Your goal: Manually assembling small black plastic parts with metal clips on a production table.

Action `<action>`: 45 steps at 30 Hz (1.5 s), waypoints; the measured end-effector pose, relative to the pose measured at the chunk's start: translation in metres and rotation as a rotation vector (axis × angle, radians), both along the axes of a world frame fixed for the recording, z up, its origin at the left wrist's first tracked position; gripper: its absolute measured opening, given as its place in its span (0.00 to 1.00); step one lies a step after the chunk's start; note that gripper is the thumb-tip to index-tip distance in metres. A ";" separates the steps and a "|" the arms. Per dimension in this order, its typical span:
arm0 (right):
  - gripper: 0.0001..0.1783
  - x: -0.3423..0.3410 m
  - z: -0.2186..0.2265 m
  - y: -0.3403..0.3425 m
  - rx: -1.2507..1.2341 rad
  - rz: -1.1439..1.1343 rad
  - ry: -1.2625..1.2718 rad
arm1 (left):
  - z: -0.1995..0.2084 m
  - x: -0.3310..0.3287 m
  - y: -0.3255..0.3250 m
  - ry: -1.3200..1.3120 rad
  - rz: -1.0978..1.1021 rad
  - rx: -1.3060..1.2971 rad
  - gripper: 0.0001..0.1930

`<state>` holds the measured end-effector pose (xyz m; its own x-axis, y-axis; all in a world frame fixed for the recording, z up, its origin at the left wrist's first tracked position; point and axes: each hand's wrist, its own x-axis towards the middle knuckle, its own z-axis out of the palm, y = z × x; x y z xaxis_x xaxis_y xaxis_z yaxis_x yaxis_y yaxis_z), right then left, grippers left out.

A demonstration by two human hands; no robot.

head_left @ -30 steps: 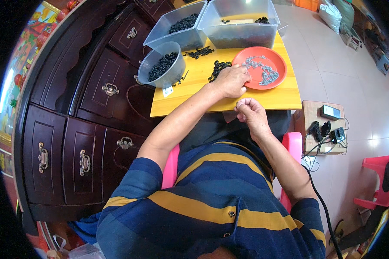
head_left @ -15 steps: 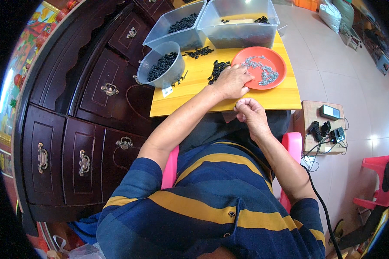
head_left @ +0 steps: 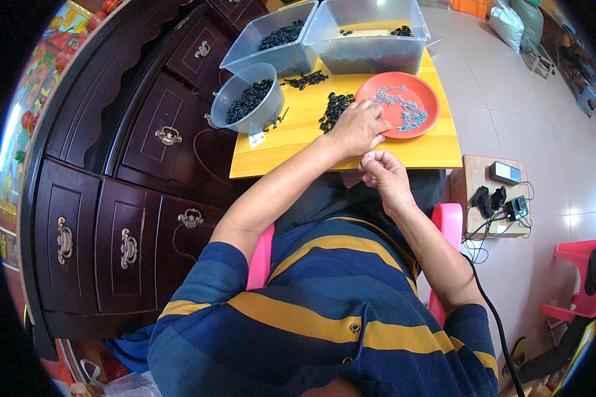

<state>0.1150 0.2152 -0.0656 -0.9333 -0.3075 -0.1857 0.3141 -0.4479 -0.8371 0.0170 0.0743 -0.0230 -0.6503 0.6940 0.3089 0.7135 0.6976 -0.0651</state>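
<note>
My left hand reaches over the near left rim of a round red dish. Its fingers are bent but apart from the thumb, and nothing shows between them. Inside the dish lie many small silvery metal pieces, perhaps screws. At the table's front edge, just below the left hand, is my right hand. Thumb and fingers are pinched together there; a tiny dark bit may be between them, too small to name. Beside the left hand sits a pile of small black ring-like parts.
A clear round tub of black parts stands left on the yellow table. Two clear plastic bins with black parts stand behind. Dark wooden drawers flank the left side. Right of the table, a cardboard box carries electronics and cables.
My left hand has shifted very slightly, its fingers moving a little at the dish rim. The right hand keeps its pinch in nearly the same place.
</note>
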 end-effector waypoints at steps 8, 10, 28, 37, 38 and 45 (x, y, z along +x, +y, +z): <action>0.05 0.000 -0.002 0.000 -0.011 -0.008 -0.001 | -0.012 0.001 -0.008 0.036 -0.188 0.159 0.14; 0.05 0.000 -0.002 -0.001 -0.010 -0.010 0.001 | -0.016 0.000 -0.013 0.005 -0.231 0.217 0.14; 0.05 -0.004 -0.001 0.005 -0.117 -0.159 -0.028 | -0.025 0.019 -0.017 -0.210 -0.158 0.529 0.10; 0.04 -0.004 -0.001 0.005 -0.115 -0.138 -0.032 | -0.021 0.026 -0.011 -0.209 -0.160 0.616 0.06; 0.04 -0.004 0.002 0.004 -0.113 -0.145 -0.056 | -0.020 0.026 -0.011 -0.206 -0.155 0.621 0.05; 0.04 0.000 0.001 0.008 -0.152 -0.148 -0.048 | -0.004 0.040 -0.006 -0.310 -0.022 0.780 0.02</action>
